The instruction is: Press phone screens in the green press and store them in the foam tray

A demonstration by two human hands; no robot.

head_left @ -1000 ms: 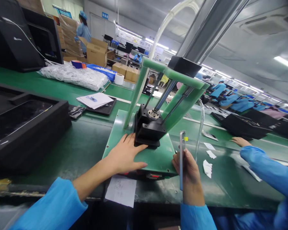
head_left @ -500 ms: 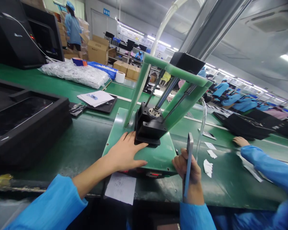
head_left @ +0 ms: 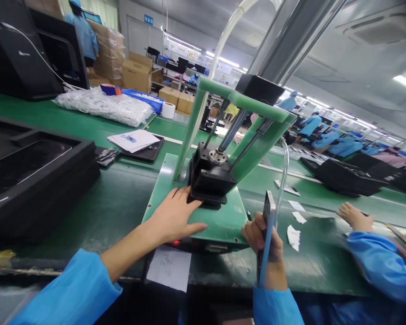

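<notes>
My left hand (head_left: 174,215) lies on the green base plate (head_left: 219,228) of a small press, fingers spread and fingertips close against the black pressing block (head_left: 213,174). The block sits low on its rods, just above or on the plate; whether anything is under it is hidden. My right hand (head_left: 265,237) is closed around a smartphone (head_left: 269,212) held on edge, upright, at the plate's right corner. A blue strip runs along the phone's side. Below my left hand a red light glows on the press front.
A black foam tray (head_left: 37,167) with a dark screen panel stands left. White papers (head_left: 133,140) and a bubble-wrap bundle (head_left: 104,106) lie behind. Torn white scraps (head_left: 293,237) and a clear hose (head_left: 284,180) are on the right, where a co-worker's hand (head_left: 355,217) works.
The co-worker's hand at the right has shifted right and towards me. The phone in my right hand has turned slightly. My left hand stays on the plate. A person in the background moved left.
</notes>
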